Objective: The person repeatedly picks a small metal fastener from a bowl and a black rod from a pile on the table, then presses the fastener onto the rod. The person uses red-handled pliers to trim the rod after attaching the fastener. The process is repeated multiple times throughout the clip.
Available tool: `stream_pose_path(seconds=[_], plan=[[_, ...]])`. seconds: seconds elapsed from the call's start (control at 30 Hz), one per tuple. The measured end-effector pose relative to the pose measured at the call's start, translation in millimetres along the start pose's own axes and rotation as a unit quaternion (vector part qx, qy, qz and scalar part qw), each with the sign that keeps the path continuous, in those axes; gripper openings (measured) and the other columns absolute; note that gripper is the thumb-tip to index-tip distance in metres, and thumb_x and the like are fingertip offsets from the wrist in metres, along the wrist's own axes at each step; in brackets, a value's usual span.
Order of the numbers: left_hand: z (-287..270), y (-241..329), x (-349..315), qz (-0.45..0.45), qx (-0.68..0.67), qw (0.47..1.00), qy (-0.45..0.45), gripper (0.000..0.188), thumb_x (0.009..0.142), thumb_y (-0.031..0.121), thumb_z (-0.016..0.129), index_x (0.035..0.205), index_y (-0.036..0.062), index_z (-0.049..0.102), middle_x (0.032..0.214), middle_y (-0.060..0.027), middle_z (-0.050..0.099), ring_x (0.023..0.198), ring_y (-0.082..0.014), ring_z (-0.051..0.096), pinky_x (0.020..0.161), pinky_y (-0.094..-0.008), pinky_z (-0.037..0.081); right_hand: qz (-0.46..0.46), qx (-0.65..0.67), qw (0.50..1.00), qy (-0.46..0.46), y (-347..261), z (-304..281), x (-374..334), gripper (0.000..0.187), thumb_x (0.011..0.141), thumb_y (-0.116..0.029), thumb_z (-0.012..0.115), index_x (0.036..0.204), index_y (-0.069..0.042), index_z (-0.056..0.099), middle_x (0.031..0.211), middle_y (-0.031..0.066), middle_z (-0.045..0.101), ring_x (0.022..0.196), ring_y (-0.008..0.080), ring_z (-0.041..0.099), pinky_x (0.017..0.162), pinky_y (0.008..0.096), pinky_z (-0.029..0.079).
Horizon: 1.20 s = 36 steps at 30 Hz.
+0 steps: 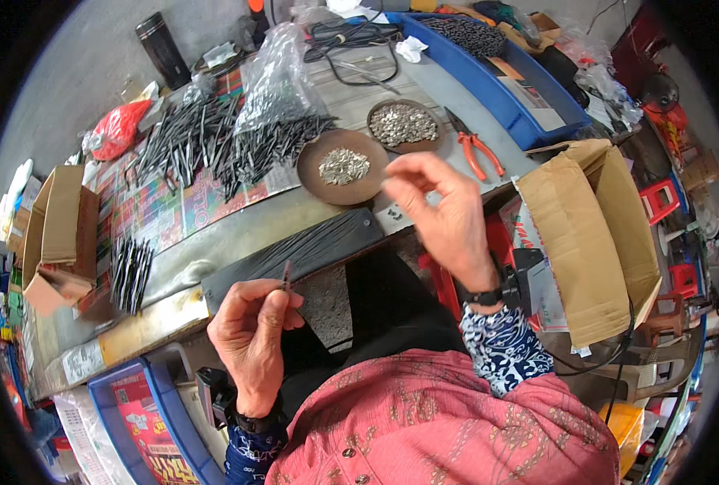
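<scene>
Head | left grip (pixel 250 331) pinched on slim piece (pixel 287 273) | right grip (pixel 450 214) half-curled, hold unclear, by brown dish (pixel 312 166)

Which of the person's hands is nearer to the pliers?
Right. The right hand is just below and left of the pliers in the picture, not holding them. The left hand is much farther off, toward the lower left.

Single fisheye view from head, facing down, close above workbench (pixel 258 221).
</scene>
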<state>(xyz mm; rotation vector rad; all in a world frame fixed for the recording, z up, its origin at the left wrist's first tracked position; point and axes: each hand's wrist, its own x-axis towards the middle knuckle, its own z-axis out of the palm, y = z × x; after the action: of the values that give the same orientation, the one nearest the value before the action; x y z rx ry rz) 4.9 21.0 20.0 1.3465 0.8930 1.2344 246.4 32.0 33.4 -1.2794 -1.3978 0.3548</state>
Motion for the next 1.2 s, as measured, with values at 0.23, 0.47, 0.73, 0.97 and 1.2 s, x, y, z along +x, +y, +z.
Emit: stream_pose_path(seconds=[0.23, 0.47, 0.73, 0.97, 1.2], plan=[[-1, -13, 22, 0.045, 0.011, 0.999, 0.024, 0.011, 0.097, 0.011, 0.057, 0.095, 0.0, 0.061, 0.087, -0.0084, 0.065, 0.066, -0.0117, 0.057, 0.064, -0.024, 0.046, -0.047, -0.475, 0.873, 0.098, 69, -59, 27, 0.033, 0.082, -0.022, 0.072, 0.109, -0.006, 0.061, 0.101, 0.0114, 0.063, 0.097, 0.0318, 0.058, 0.081, 0.0471, 0.045], [5, -23, 34, 0.073, -0.023, 0.996, 0.046, 0.011, 0.096, 0.01, 0.059, 0.098, -0.0001, 0.059, 0.09, -0.0082, 0.066, 0.072, -0.0123, 0.059, 0.07, -0.0245, 0.047, 0.026, -0.554, 0.829, 0.069, 106, -68, 21, 0.051, 0.082, -0.024, 0.071, 0.125, -0.006, 0.05, 0.104, 0.0168, 0.06, 0.099, 0.0348, 0.057, 0.08, 0.0497, 0.044], [7, -41, 36, 0.109, -0.086, 0.99, 0.03, 0.012, 0.096, 0.01, 0.061, 0.101, -0.0004, 0.059, 0.088, -0.0079, 0.065, 0.07, -0.0093, 0.054, 0.069, -0.0221, 0.045, -0.004, -0.431, 0.887, 0.168, 84, -60, 19, 0.03, 0.086, -0.011, 0.065, 0.111, -0.002, 0.052, 0.093, 0.0202, 0.061, 0.085, 0.0365, 0.059, 0.073, 0.0475, 0.048], [5, -43, 35, 0.109, -0.079, 0.991, 0.024, 0.013, 0.096, 0.013, 0.062, 0.098, 0.0009, 0.059, 0.085, -0.0056, 0.064, 0.069, -0.0071, 0.052, 0.065, -0.0199, 0.043, -0.112, -0.057, 0.987, 0.096, -15, -19, 5, 0.022, 0.085, -0.011, 0.069, 0.099, -0.001, 0.056, 0.096, 0.0131, 0.06, 0.08, 0.021, 0.06, 0.07, 0.0291, 0.047], [4, -45, 34, 0.11, -0.086, 0.99, 0.026, 0.009, 0.096, 0.01, 0.061, 0.097, 0.0008, 0.059, 0.084, -0.0048, 0.065, 0.069, -0.0071, 0.053, 0.065, -0.0205, 0.045, -0.276, -0.2, 0.933, -0.114, -51, 37, 8, 0.011, 0.077, -0.006, 0.073, 0.084, -0.001, 0.065, 0.099, 0.0114, 0.059, 0.085, 0.0242, 0.064, 0.073, 0.0325, 0.053]])
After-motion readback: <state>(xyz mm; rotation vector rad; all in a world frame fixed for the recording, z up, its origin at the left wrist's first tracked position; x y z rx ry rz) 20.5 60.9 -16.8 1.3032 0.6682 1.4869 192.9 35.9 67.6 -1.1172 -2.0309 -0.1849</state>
